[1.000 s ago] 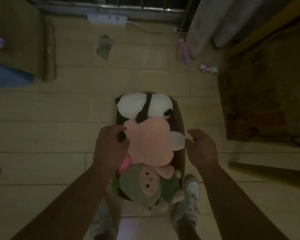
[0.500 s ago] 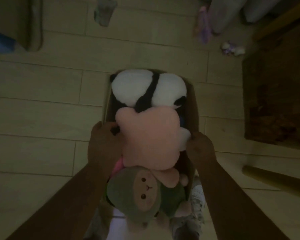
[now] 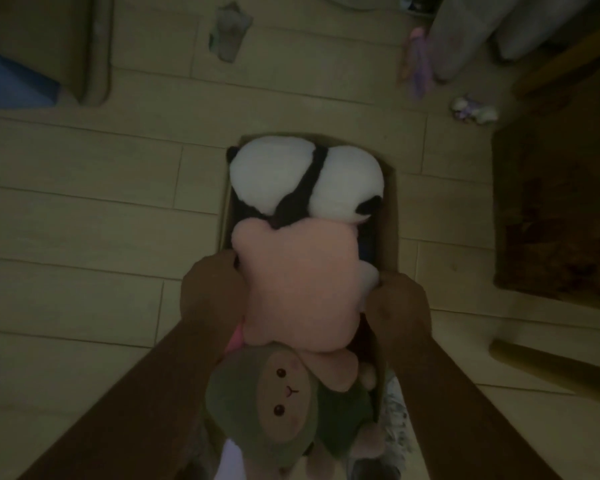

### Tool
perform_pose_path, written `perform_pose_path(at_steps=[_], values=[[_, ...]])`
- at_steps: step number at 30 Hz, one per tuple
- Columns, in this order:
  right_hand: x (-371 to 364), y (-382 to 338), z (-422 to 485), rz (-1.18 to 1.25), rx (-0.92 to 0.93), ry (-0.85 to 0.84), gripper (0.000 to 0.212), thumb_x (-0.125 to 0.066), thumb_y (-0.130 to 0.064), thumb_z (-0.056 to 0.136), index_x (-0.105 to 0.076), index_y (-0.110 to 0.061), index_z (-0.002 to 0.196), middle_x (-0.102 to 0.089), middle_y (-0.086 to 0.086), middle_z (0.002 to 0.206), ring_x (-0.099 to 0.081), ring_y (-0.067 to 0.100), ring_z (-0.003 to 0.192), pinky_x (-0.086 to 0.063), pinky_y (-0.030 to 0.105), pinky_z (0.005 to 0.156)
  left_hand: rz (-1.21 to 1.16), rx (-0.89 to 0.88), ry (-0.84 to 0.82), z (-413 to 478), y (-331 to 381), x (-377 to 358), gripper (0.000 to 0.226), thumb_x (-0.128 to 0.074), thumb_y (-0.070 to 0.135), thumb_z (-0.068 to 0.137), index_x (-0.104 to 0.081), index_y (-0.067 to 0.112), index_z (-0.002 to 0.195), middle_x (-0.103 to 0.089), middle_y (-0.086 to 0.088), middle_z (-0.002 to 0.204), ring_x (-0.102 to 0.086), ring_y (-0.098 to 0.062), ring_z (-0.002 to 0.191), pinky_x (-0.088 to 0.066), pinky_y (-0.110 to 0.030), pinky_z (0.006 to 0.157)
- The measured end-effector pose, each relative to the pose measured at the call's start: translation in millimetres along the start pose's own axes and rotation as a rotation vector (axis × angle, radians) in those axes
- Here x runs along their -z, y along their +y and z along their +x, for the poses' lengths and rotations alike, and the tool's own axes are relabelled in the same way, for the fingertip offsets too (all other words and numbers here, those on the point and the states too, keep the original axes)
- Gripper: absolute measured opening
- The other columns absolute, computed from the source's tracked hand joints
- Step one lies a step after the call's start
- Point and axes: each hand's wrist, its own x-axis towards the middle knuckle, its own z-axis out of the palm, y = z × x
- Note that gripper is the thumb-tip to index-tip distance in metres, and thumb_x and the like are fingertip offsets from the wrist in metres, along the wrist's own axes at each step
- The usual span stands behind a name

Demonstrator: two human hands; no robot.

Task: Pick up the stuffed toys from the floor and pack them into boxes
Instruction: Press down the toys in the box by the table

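A brown cardboard box (image 3: 390, 216) packed with stuffed toys is in front of me, above the wooden floor. At its far end lies a black and white panda (image 3: 291, 174). A pink plush (image 3: 302, 285) fills the middle. A green hooded doll with a tan face (image 3: 281, 400) sticks out at the near end. My left hand (image 3: 210, 292) grips the box's left side and my right hand (image 3: 400, 306) grips its right side. Both sets of fingers curl around the walls.
A grey toy (image 3: 229, 32) lies on the floor far ahead. A pink and purple toy (image 3: 416, 60) and a small white and purple toy (image 3: 473, 110) lie at the far right by a curtain. A dark brown cabinet (image 3: 561, 209) stands right; a beige cushion (image 3: 49, 46) sits far left.
Both hands were open beside the box, then closed on its sides. The box with its toys has risen toward me and looks larger.
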Motion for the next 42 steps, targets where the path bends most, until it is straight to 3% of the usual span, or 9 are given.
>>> perform_pose_path(at_steps=[8, 13, 17, 26, 30, 33, 35, 38, 42], values=[[91, -40, -68, 0.062, 0.056, 0.033, 0.023, -0.046, -0.011, 0.093, -0.065, -0.004, 0.103, -0.066, 0.013, 0.111, -0.061, 0.028, 0.103, -0.039, 0.024, 0.074, 0.036, -0.091, 0.107, -43, 14, 107, 0.015, -0.045, 0.017, 0.09, -0.059, 0.012, 0.094, -0.066, -0.015, 0.096, -0.061, -0.033, 0.088, -0.047, -0.036, 0.077], [178, -84, -117, 0.106, 0.064, 0.129, 0.018, -0.054, -0.01, 0.087, -0.067, -0.006, 0.098, -0.068, 0.013, 0.106, -0.062, 0.027, 0.097, -0.032, 0.02, 0.069, 0.027, -0.182, 0.232, -68, 35, 210, 0.026, -0.042, 0.017, 0.092, -0.045, 0.017, 0.118, -0.061, -0.017, 0.095, -0.06, -0.035, 0.084, -0.048, -0.04, 0.075], [255, -125, -168, 0.095, 0.127, 0.101, 0.023, -0.055, -0.011, 0.088, -0.067, -0.002, 0.105, -0.066, 0.016, 0.111, -0.061, 0.027, 0.1, -0.04, 0.025, 0.072, -0.036, -0.211, 0.3, -97, 51, 305, 0.015, -0.042, 0.017, 0.093, -0.042, 0.016, 0.107, -0.048, -0.011, 0.089, -0.056, -0.034, 0.078, -0.041, -0.036, 0.066], [404, -219, -332, -0.045, 0.179, 0.272, 0.022, -0.049, -0.016, 0.091, -0.066, -0.009, 0.104, -0.066, 0.011, 0.112, -0.061, 0.027, 0.105, -0.046, 0.027, 0.081, -0.039, -0.311, 0.311, -170, 52, 525, 0.006, -0.039, 0.025, 0.093, -0.034, 0.025, 0.091, -0.055, -0.008, 0.09, -0.058, -0.028, 0.083, -0.049, -0.038, 0.07], [447, -255, -387, -0.014, 0.166, 0.338, 0.021, -0.049, -0.016, 0.09, -0.065, -0.011, 0.101, -0.066, 0.011, 0.107, -0.063, 0.026, 0.099, -0.052, 0.036, 0.087, -0.047, -0.342, 0.267, -196, 54, 616, 0.009, -0.034, 0.026, 0.095, -0.029, 0.027, 0.088, -0.051, -0.004, 0.088, -0.05, -0.021, 0.076, -0.035, -0.03, 0.058], [469, -274, -420, -0.017, 0.185, 0.369, 0.02, -0.048, -0.016, 0.089, -0.065, -0.011, 0.099, -0.066, 0.01, 0.107, -0.062, 0.024, 0.098, -0.05, 0.033, 0.086, 0.011, -0.388, 0.282, -229, 66, 675, 0.011, -0.032, 0.024, 0.097, -0.027, 0.022, 0.088, -0.059, -0.013, 0.099, -0.05, -0.016, 0.068, -0.049, -0.03, 0.07], [481, -282, -437, -0.015, 0.193, 0.367, 0.02, -0.048, -0.014, 0.089, -0.064, -0.012, 0.1, -0.066, 0.008, 0.105, -0.062, 0.022, 0.096, -0.05, 0.031, 0.084, 0.069, -0.367, 0.296, -247, 64, 696, 0.017, -0.027, 0.022, 0.1, -0.025, 0.019, 0.084, -0.057, -0.016, 0.096, -0.046, -0.011, 0.056, -0.05, -0.019, 0.068], [498, -292, -455, 0.037, 0.19, 0.394, 0.017, -0.05, -0.017, 0.089, -0.063, -0.013, 0.099, -0.066, 0.006, 0.099, -0.063, 0.02, 0.091, -0.053, 0.033, 0.083, -0.018, -0.355, 0.317, -245, 55, 712, 0.007, -0.032, 0.023, 0.095, -0.029, 0.023, 0.089, -0.059, -0.012, 0.105, -0.045, -0.017, 0.076, -0.048, -0.033, 0.073], [523, -302, -462, 0.037, 0.212, 0.436, 0.018, -0.051, -0.018, 0.087, -0.065, -0.013, 0.098, -0.066, 0.005, 0.098, -0.063, 0.02, 0.092, -0.052, 0.031, 0.083, 0.007, -0.349, 0.295, -233, 59, 729, 0.013, -0.036, 0.027, 0.095, -0.038, 0.02, 0.106, -0.058, -0.01, 0.108, -0.056, -0.024, 0.09, -0.044, -0.033, 0.071]])
